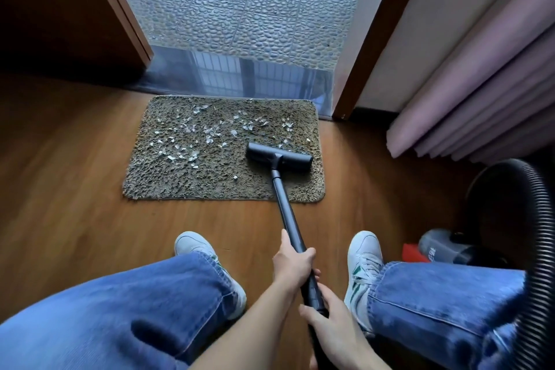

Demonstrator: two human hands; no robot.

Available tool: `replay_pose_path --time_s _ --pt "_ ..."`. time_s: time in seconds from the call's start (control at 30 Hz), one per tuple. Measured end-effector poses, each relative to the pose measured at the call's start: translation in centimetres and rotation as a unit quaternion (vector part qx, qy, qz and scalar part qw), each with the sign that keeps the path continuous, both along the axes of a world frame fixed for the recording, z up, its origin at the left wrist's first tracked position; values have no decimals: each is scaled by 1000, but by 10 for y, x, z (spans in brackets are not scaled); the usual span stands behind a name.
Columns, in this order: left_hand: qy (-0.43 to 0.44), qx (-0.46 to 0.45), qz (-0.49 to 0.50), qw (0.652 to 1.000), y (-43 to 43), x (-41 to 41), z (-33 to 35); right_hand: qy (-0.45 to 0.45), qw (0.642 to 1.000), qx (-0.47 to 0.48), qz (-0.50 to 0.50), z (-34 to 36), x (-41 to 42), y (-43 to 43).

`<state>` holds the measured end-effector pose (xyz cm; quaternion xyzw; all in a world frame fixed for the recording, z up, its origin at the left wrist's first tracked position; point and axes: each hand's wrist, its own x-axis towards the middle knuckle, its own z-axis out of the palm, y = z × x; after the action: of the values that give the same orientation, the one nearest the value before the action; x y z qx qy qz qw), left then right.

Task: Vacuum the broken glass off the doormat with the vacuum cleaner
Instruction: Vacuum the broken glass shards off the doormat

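The doormat [210, 177], center frame, is rough, shaggy pile strewn with shiny shards [207, 137]. Floor [75, 204]: smooth, semi-gloss wood. Wand [283, 204]: smooth matt. Hose [540, 234], right edge: ribbed plastic. Curtain [480, 84], upper right: matt cloth.

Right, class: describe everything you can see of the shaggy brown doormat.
The shaggy grey-brown rectangular doormat has rounded corners and lies flat on the wooden floor, its far edge along the door threshold. White glass shards are scattered across its far and left parts. The dark vacuum floor head rests on its right side.
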<state>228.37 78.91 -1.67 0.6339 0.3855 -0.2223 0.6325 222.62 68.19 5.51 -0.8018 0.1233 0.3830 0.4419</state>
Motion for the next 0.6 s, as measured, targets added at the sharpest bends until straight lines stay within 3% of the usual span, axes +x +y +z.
replay_pose_path --time_s 0.33,0.6 --pt "-5 68 -15 998 -7 30 2 61 988 115 -76 7 27 -2" --pt "-22 82 -20 996 6 106 -14 69 985 125 -100 -2 96 15"
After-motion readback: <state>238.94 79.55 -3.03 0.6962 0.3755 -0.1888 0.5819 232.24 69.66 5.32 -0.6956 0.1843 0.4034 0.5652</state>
